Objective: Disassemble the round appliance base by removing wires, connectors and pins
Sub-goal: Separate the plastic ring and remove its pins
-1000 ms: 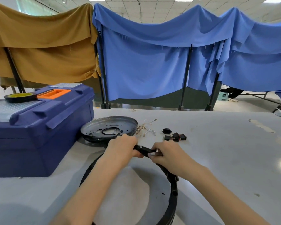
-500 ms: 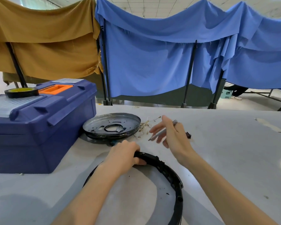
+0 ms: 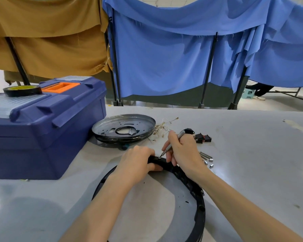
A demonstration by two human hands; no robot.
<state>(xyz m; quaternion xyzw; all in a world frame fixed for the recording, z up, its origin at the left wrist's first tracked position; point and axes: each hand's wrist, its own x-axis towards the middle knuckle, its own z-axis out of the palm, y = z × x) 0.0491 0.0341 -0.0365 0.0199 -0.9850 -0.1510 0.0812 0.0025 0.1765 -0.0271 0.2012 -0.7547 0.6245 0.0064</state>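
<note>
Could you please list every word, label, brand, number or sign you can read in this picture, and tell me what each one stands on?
There is no readable text in this view.
The blue toolbox: no lettering shows on its lid or front.
The tape roll: no print can be made out.
The metal plate and black ring: no markings are legible.
The screwdriver: too small to show any marking.

Toolbox walls off 9 to 10 o'clock of the ring, metal dish at 12, wires, connectors and screws crowd 1 to 2, table open to pass at 3
</note>
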